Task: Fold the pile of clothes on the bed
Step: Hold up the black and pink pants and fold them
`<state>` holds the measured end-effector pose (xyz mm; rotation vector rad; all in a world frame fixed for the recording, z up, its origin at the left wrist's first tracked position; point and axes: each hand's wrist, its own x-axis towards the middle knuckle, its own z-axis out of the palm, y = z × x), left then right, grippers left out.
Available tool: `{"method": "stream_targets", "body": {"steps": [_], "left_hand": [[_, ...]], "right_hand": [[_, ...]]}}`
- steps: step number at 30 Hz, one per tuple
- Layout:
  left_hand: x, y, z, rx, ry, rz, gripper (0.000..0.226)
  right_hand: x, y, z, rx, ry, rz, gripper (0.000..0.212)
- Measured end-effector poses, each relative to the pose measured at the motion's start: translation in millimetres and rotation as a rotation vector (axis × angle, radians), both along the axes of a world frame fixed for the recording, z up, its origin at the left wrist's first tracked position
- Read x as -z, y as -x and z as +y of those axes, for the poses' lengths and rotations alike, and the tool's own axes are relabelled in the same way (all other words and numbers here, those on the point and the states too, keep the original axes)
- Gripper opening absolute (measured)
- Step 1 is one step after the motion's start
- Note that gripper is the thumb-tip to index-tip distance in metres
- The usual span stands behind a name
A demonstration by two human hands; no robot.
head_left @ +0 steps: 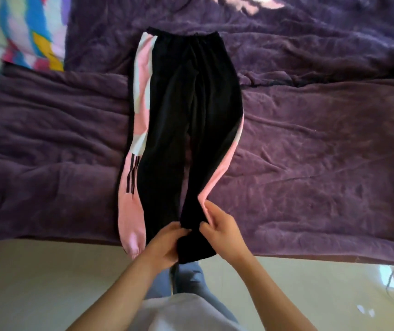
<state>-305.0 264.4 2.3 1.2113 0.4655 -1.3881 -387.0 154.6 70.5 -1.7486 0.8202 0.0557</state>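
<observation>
Purple blanket [310, 151] is spread over the bed. Black track pants [191, 103] with pink-white side stripes are laid flat on it, waistband far, legs running near. The right leg's cuff [193, 249] is held at the near bed edge. Left hand [164, 244] is curled round it from the left; right hand [222, 232] is pinched on it from the right. Blurred patterned fabric [35, 32], possibly bedding, is seen far left.

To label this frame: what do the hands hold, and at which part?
The left hand and right hand grip the trousers at the ankle end of one leg.
</observation>
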Motion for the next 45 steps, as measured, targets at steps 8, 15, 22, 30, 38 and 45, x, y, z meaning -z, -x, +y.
{"method": "stream_targets", "body": {"steps": [8, 15, 22, 30, 38, 45], "left_hand": [[17, -23, 93, -0.132, -0.333, 0.137, 0.029], [20, -56, 118, -0.171, -0.507, -0.178, 0.025], [16, -76, 110, 0.217, -0.568, -0.435, 0.035], [-19, -169, 51, 0.941, -0.849, -0.976, 0.048], [-36, -283, -74, 0.882, -0.574, -1.071, 0.038], [-23, -339, -174, 0.896, -0.299, -1.111, 0.016]], "right_hand": [[57, -109, 76, -0.787, 0.15, 0.338, 0.04], [79, -100, 61, -0.817, 0.259, 0.437, 0.041], [71, -123, 34, -0.693, 0.094, 0.396, 0.039], [46, -187, -63, -0.419, 0.273, 0.449, 0.036], [13, -271, -158, -0.14, 0.382, 0.406, 0.033], [14, -335, -241, -0.097, 0.497, 0.48, 0.038]]}}
